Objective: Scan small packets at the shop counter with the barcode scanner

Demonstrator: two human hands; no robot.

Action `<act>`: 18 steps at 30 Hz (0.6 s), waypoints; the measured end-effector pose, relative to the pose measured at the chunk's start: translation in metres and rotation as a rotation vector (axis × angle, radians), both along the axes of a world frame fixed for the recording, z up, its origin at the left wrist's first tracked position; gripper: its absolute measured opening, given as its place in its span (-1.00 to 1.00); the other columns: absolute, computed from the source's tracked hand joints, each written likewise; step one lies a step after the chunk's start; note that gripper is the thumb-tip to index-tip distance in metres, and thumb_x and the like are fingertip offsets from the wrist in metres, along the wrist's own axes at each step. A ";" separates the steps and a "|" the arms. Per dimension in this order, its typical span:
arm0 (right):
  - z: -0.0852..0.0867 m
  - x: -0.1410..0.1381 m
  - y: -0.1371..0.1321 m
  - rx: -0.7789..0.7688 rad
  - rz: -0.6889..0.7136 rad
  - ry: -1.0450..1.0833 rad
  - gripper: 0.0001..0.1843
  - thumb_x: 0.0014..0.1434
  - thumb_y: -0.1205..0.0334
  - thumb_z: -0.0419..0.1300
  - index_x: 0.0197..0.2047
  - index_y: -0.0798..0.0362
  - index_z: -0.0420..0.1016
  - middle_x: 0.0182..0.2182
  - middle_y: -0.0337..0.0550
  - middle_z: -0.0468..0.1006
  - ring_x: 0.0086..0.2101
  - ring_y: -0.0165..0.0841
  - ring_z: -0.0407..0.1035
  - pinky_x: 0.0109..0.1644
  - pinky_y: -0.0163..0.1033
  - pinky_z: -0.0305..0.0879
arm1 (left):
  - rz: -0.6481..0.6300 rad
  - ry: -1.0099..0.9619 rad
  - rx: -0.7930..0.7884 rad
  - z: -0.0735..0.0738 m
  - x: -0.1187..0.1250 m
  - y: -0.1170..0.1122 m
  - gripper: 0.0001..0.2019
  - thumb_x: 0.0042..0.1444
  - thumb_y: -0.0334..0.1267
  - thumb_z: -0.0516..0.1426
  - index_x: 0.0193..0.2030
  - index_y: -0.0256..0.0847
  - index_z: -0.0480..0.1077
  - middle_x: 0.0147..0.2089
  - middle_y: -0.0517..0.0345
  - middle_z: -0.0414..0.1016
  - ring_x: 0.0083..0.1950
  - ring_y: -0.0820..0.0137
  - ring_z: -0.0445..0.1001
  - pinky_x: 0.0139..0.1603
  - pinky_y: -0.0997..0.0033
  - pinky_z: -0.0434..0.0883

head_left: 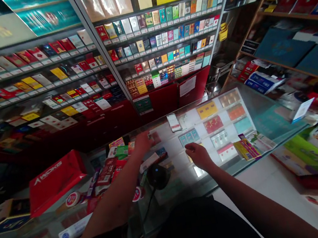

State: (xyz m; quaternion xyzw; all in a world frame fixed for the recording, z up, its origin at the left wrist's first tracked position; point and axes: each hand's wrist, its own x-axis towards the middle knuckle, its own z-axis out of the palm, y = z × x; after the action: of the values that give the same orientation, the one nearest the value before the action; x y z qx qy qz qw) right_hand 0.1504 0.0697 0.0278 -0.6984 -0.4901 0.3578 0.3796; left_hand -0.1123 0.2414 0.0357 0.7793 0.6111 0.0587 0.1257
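Observation:
My left hand reaches across the glass counter, its fingers curled at a red pack lying on the glass; whether it grips the pack I cannot tell. My right hand rests on the glass nearer to me, with its fingers curled under in a loose fist and nothing visible in them. Below the left forearm lies a dark-and-white pack. A black round scanner with a cable stands between my arms. Further out on the glass lies a small white pack.
Rows of cigarette packs fill the wall shelves behind the counter. A red carton and a pile of packs sit at the left. Colourful leaflets lie at the counter's right edge. Wooden shelves with boxes stand at the right.

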 end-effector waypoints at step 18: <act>-0.006 -0.066 0.034 -0.007 0.058 0.051 -0.70 0.20 0.28 0.26 0.00 0.04 0.64 -0.05 -0.05 0.71 -0.04 -0.24 0.60 0.16 -0.11 0.45 | -0.148 -0.370 -0.037 0.006 -0.018 -0.014 -0.70 0.09 -0.38 0.23 -0.04 -0.18 0.66 -0.07 -0.02 0.70 -0.08 0.17 0.61 0.06 0.25 0.44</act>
State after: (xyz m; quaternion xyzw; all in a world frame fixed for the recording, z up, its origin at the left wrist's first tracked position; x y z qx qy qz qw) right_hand 0.0845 0.1037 0.0214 -0.6758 -0.4989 0.3882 0.3790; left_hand -0.1301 0.2274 0.0416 0.7954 0.5198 0.1805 0.2540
